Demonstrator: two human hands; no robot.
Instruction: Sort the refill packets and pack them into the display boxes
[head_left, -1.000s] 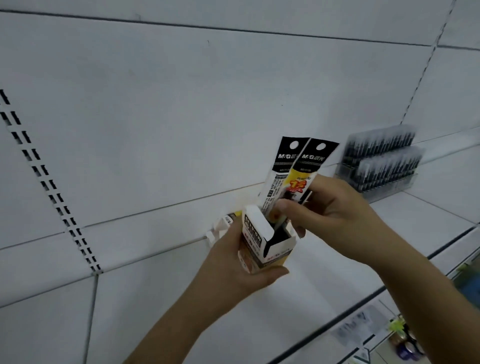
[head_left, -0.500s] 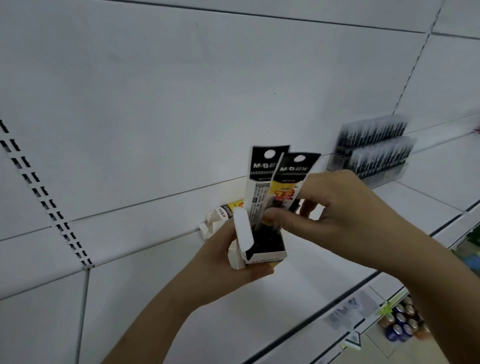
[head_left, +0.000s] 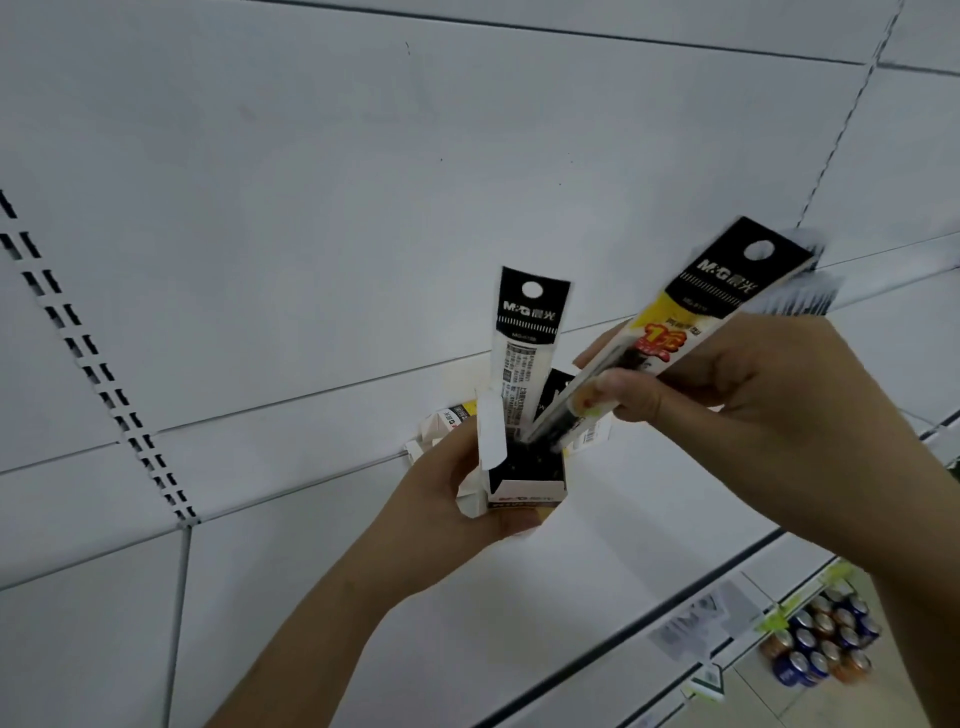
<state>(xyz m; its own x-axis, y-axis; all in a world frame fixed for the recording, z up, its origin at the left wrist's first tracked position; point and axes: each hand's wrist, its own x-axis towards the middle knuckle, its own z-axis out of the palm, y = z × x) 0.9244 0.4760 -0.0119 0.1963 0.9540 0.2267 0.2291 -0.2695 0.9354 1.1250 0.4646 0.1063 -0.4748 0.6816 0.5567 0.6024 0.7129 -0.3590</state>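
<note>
The left hand (head_left: 457, 499) holds a small open display box (head_left: 519, 488) from below, fingers wrapped around it. One refill packet (head_left: 524, 348) stands up inside the box. The right hand (head_left: 727, 395) pinches a second refill packet (head_left: 691, 322) between thumb and fingers. This packet leans to the right, and its low end is at the box's open top. Another small box (head_left: 441, 421) lies on the white shelf (head_left: 311, 571) just behind the left hand
</note>
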